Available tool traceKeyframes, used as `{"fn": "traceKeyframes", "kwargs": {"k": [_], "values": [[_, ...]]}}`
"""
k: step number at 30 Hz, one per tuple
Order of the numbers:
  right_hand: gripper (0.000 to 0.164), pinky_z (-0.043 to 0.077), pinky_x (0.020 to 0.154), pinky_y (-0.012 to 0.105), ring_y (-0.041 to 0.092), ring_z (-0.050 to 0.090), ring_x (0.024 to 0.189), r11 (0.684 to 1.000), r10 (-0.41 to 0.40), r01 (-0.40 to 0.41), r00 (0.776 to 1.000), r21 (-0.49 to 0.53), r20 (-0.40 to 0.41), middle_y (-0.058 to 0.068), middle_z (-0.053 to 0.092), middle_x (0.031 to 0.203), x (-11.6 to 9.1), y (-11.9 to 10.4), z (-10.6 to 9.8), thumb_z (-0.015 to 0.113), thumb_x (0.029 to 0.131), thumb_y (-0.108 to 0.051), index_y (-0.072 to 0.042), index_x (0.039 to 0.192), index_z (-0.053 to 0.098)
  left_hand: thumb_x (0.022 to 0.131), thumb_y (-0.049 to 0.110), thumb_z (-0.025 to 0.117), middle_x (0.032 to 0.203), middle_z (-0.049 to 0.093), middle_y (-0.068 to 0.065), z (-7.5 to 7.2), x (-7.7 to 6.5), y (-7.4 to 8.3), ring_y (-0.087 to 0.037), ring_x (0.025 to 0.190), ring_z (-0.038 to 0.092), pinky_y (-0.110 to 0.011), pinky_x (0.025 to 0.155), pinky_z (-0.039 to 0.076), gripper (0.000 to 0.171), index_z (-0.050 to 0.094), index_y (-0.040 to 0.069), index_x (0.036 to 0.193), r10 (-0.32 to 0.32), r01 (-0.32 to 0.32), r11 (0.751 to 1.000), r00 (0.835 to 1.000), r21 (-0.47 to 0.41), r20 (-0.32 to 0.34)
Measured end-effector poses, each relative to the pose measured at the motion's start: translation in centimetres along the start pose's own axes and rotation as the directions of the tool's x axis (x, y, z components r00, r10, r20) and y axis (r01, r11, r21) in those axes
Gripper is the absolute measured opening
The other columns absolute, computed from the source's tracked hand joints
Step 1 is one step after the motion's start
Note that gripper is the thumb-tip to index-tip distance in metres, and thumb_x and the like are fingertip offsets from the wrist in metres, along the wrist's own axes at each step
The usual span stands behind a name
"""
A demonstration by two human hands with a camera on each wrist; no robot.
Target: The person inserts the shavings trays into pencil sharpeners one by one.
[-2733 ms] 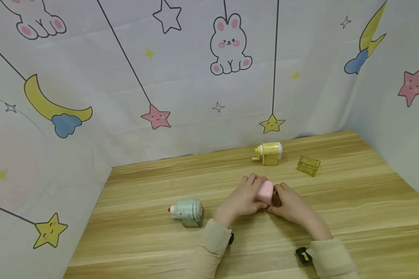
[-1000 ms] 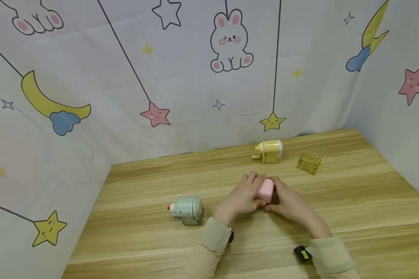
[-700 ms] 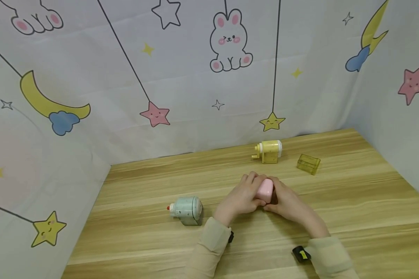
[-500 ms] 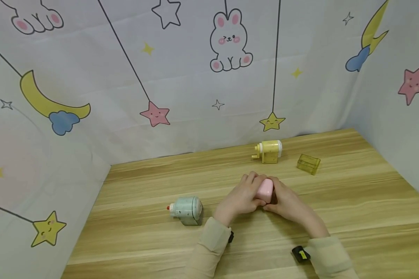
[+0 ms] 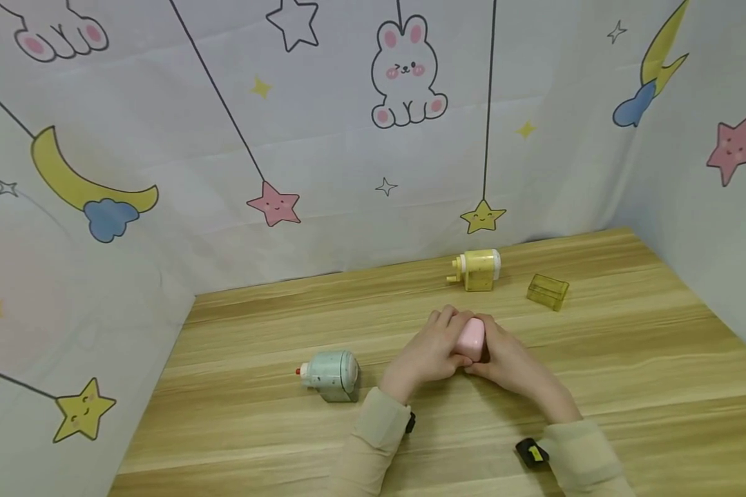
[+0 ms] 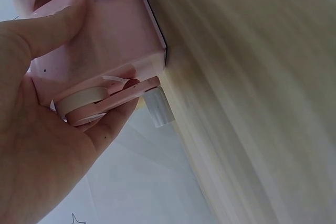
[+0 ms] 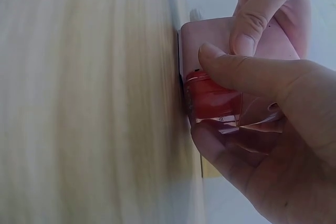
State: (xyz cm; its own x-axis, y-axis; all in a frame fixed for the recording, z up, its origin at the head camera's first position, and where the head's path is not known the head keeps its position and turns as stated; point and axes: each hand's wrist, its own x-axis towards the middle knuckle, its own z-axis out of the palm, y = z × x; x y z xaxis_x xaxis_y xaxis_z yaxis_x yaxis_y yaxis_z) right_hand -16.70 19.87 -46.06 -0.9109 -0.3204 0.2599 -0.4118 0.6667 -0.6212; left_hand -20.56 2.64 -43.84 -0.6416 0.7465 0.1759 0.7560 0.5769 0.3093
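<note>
A pink crank pencil sharpener stands on the wooden table, between both hands. My left hand grips its body from the left, the thumb lying along the pink side. In the left wrist view, the crank arm with its grey knob points away from the palm. My right hand grips the other end. In the right wrist view, its thumb and fingers hold a red translucent shavings drawer set against the pink body. How deep the drawer sits is partly hidden by the fingers.
A mint-green crank sharpener lies to the left. A yellow crank sharpener stands behind the hands, with a clear yellow drawer to its right. White printed cloth encloses the table's back and sides.
My right hand has moved left, closer in against the pink sharpener. The dark red drawer that showed between the hands is now hidden in the head view. The left hand stays put.
</note>
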Motion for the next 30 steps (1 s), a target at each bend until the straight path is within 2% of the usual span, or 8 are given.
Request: {"fn": "traceKeyframes", "kwargs": {"k": [30], "values": [[0.077, 0.051, 0.070, 0.050, 0.030, 0.056, 0.088, 0.999, 0.003, -0.004, 1.000, -0.045, -0.015, 0.027, 0.059, 0.101, 0.09, -0.44, -0.03, 0.079, 0.065, -0.020, 0.004, 0.123, 0.034, 0.076, 0.026, 0.070, 0.113, 0.044, -0.006, -0.19, 0.09, 0.05, -0.018, 0.096, 0.037, -0.032, 0.082, 0.046, 0.066, 0.036, 0.013, 0.130, -0.001, 0.001, 1.000, 1.000, -0.003, -0.001]]}}
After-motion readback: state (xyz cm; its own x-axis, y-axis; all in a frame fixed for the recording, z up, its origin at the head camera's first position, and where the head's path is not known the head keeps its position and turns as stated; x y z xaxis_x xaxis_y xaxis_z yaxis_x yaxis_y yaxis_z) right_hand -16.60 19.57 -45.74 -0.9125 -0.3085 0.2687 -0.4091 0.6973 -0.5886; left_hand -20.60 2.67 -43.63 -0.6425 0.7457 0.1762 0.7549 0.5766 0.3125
